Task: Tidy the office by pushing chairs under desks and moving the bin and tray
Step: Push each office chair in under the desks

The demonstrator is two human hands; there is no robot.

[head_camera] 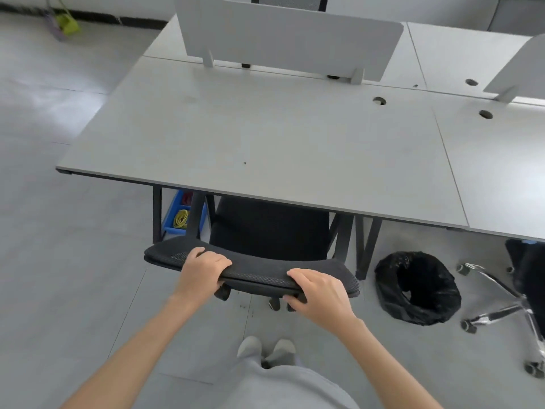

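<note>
A pale grey upright divider panel (289, 39) stands along the back edge of the work surface, held by two small feet. Three round cable holes (379, 100) sit off to the right. Far left on the glossy grey tiled floor (59, 261), a lime-green object (68, 25) lies by the dark skirting; it's too blurred to identify.

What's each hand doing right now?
Left hand: closed on the top edge of the chair backrest.
Right hand: closed on the same backrest edge.
</note>
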